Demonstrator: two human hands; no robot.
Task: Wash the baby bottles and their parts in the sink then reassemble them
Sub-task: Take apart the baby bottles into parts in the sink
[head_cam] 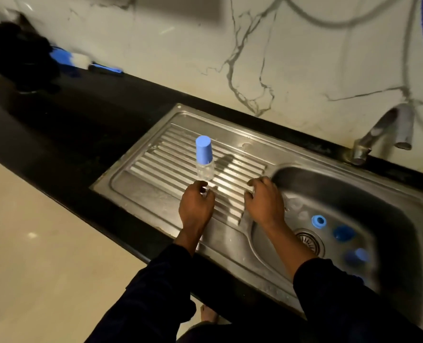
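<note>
A small clear baby bottle (204, 158) with a blue cap stands upright on the ribbed steel drainboard (160, 154). My left hand (196, 206) hovers just in front of it, fingers loosely curled, holding nothing. My right hand (264, 201) is over the drainboard's right end at the basin's edge, fingers relaxed and empty. In the sink basin (391, 194) lie a blue ring (318, 221), a blue cap (344, 233), another blue part (357, 256) and a blurred clear piece (295, 205).
A steel tap (381, 131) stands at the back right of the sink. On the black counter (69, 125) at the far left are a dark object (22, 58) and a blue-and-white brush (81, 61). The drain (309, 240) sits in the basin floor.
</note>
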